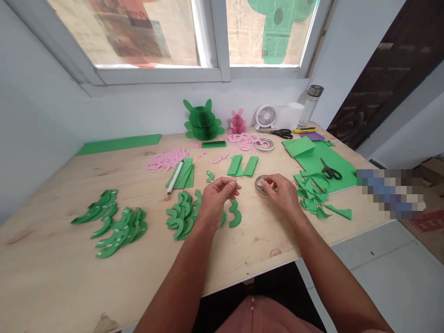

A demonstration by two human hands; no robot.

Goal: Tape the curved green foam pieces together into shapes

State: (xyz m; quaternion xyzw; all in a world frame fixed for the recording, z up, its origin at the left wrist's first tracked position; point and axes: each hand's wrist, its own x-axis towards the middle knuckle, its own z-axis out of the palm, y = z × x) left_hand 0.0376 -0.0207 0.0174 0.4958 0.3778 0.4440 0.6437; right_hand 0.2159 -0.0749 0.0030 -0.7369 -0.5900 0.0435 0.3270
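My left hand (219, 196) is raised over the table with thumb and fingertips pinched together; whatever is between them is too small to make out. Just below it lie curved, scalloped green paper pieces (235, 215), with a pile of similar pieces (180, 215) to its left. My right hand (282, 192) has its fingers closed at the edge of a roll of tape (257, 187), which lies flat on the wooden table. Behind the hands are folded green paper strips (250, 166) and a small green cutout (210, 175) with white marks.
Green pieces with white strips (121, 231) lie at left. A white pen (175, 177) rests on green paper. Pink cutouts (168, 159), a green honeycomb paper figure (203, 122) and a small fan (266, 115) are farther back. Scissors (330, 170) and green scraps (314, 192) lie at right.
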